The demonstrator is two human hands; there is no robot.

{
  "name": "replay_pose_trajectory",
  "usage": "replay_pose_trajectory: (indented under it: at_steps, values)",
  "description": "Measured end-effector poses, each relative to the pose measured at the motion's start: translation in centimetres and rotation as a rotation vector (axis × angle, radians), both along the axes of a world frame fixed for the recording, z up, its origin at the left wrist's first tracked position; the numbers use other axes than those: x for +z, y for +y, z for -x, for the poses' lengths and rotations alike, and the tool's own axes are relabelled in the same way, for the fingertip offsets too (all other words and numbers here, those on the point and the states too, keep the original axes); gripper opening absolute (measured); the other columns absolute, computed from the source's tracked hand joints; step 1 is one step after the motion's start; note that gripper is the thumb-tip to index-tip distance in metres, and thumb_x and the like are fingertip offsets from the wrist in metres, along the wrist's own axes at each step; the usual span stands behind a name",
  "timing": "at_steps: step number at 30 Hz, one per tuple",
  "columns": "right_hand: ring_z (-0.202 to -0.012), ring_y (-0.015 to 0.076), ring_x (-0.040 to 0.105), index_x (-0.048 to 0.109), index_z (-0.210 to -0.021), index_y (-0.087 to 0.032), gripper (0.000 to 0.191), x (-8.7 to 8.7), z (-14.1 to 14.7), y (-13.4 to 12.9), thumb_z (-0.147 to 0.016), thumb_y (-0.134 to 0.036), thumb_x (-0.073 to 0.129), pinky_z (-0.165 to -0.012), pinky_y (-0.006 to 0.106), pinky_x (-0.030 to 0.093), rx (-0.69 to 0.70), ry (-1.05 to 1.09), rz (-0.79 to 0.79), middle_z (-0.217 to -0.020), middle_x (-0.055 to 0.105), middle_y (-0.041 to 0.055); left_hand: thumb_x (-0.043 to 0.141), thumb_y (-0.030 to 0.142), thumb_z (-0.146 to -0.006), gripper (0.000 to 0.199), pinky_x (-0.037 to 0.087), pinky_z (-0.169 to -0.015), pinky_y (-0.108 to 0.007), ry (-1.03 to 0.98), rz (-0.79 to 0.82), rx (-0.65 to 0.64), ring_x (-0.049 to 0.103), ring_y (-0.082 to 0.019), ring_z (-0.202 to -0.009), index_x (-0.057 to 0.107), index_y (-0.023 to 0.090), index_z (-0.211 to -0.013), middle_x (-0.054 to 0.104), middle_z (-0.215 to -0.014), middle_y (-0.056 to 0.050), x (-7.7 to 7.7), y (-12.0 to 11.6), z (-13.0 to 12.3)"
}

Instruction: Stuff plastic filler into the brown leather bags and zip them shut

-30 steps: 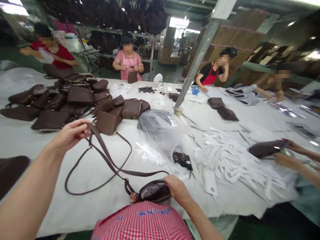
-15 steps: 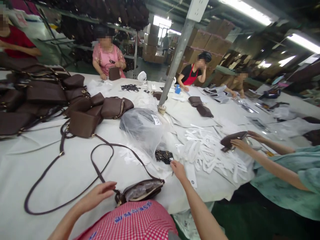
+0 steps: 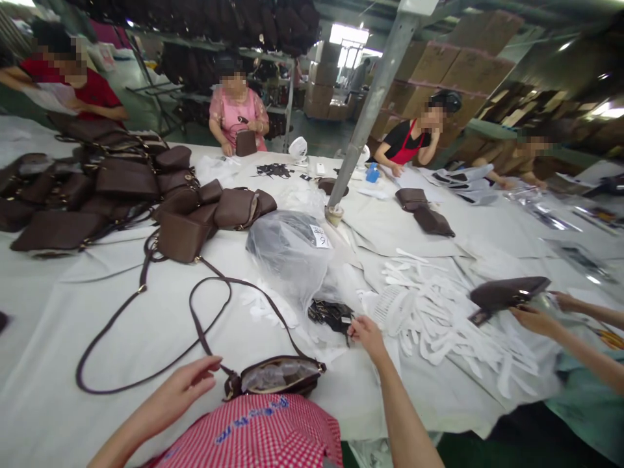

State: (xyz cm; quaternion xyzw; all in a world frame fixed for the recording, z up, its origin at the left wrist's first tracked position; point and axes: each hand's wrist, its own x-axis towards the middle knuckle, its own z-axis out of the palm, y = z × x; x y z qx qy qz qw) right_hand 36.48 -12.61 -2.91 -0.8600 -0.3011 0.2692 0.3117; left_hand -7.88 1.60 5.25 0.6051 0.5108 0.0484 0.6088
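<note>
A long white-covered table filled the room I watched from a distance through the head camera, with a grey post on its far side. A worker in pink stood beyond it at far left, with a small brown bag between the hands; at near right, a co-worker in green held a dark brown bag. A heap of brown bags covered the far left of the table. Loose white strips lay spread on the right, and a plastic-wrapped bundle sat mid-table. At the near edge, just beyond the wearer's red checked apron, lay the open bag, its mouth wide and a pale lining showing, its thin strap looping toward the far side. The wearer's left hand hung by the bag's left end, fingers stretched out with nothing visible in them; I could not tell whether they touched the strap. The right hand reached to the right edge of some black tags near the bundle, thumb and fingertips close together, though I could not tell whether they gripped one.
</note>
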Motion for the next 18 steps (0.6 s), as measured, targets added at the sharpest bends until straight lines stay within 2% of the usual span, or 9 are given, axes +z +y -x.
replay_pose_trajectory:
  at_steps: [3,4,7,9,10,11,13,14,18]
  values:
    - [-0.051,0.0131,0.049,0.051,-0.074,-0.02,0.03,5.2,1.1,-1.2,-0.083,-0.049,0.045,-0.053,0.025,0.041,0.082,0.106,-0.072,-0.059,0.054,-0.0029,0.076,0.038,-0.068,0.044,0.047,-0.096,-0.043,-0.071,-0.073,-0.106,0.061,-0.033,-0.106,0.071,0.026,-0.111,0.068,-0.115,-0.008,3.4,0.7,-4.2]
    - [-0.049,0.0118,0.046,0.052,-0.076,-0.02,0.031,7.2,2.1,-1.4,-0.083,-0.05,0.047,-0.052,0.024,0.039,0.161,0.166,-0.106,-0.058,0.052,-0.0039,0.074,0.036,-0.071,0.045,0.046,-0.097,-0.042,-0.144,-0.092,-0.163,0.06,-0.033,-0.107,0.069,0.026,-0.114,0.065,-0.119,-0.008,4.6,0.6,-5.9]
    - [-0.052,0.0108,0.044,0.056,-0.079,-0.019,0.028,12.8,7.0,-1.5,-0.086,-0.045,0.05,-0.053,0.023,0.036,0.412,0.287,-0.156,-0.058,0.05,-0.0049,0.071,0.03,-0.074,0.052,0.034,-0.108,-0.04,-0.434,-0.154,-0.338,0.046,-0.032,-0.126,0.062,0.024,-0.125,0.053,-0.138,-0.008,7.9,-0.9,-10.6]
    - [-0.057,0.0112,0.047,0.057,-0.077,-0.019,0.024,15.5,10.6,-1.4,-0.089,-0.039,0.05,-0.056,0.023,0.037,0.566,0.281,-0.177,-0.06,0.052,-0.0041,0.071,0.024,-0.073,0.063,0.032,-0.109,-0.04,-0.529,-0.23,-0.526,0.047,-0.03,-0.124,0.053,0.022,-0.133,0.053,-0.138,-0.01,8.7,-2.4,-12.8]
    - [-0.059,0.0115,0.048,0.057,-0.076,-0.019,0.023,16.5,12.2,-1.5,-0.09,-0.036,0.05,-0.057,0.023,0.037,0.632,0.275,-0.173,-0.062,0.053,-0.0037,0.071,0.022,-0.073,0.061,0.037,-0.104,-0.038,-0.528,-0.275,-0.621,0.053,-0.029,-0.116,0.054,0.021,-0.132,0.058,-0.13,-0.01,8.7,-3.1,-13.4]
    - [-0.062,0.0118,0.05,0.058,-0.076,-0.019,0.022,17.1,13.5,-1.7,-0.09,-0.033,0.05,-0.059,0.023,0.038,0.687,0.268,-0.158,-0.065,0.055,-0.0033,0.065,0.021,-0.078,0.047,0.042,-0.096,-0.034,-0.494,-0.306,-0.694,0.059,-0.025,-0.102,0.059,0.02,-0.124,0.066,-0.116,-0.009,8.5,-3.7,-13.6]
    - [-0.066,0.0125,0.053,0.059,-0.076,-0.02,0.02,17.7,15.1,-2.3,-0.091,-0.031,0.051,-0.062,0.023,0.038,0.754,0.239,-0.098,-0.069,0.059,-0.0029,0.055,0.019,-0.086,0.022,0.045,-0.08,-0.027,-0.447,-0.321,-0.801,0.06,-0.018,-0.08,0.066,0.019,-0.105,0.069,-0.09,-0.005,7.8,-4.3,-13.0]
    - [-0.066,0.0128,0.053,0.059,-0.075,-0.02,0.021,17.8,15.3,-2.7,-0.091,-0.031,0.052,-0.062,0.023,0.038,0.764,0.212,-0.066,-0.069,0.059,-0.0029,0.05,0.02,-0.089,0.019,0.044,-0.075,-0.024,-0.45,-0.302,-0.828,0.058,-0.015,-0.073,0.067,0.019,-0.097,0.067,-0.083,-0.003,7.4,-4.3,-12.3]
    - [-0.06,0.0134,0.049,0.057,-0.073,-0.021,0.024,17.6,15.1,-4.2,-0.092,-0.035,0.051,-0.057,0.024,0.037,0.686,0.122,-0.08,-0.064,0.055,-0.0023,0.046,0.026,-0.093,0.024,0.041,-0.067,-0.02,-0.515,-0.202,-0.726,0.053,-0.012,-0.069,0.066,0.014,-0.088,0.062,-0.076,-0.002,7.5,-2.9,-9.1]
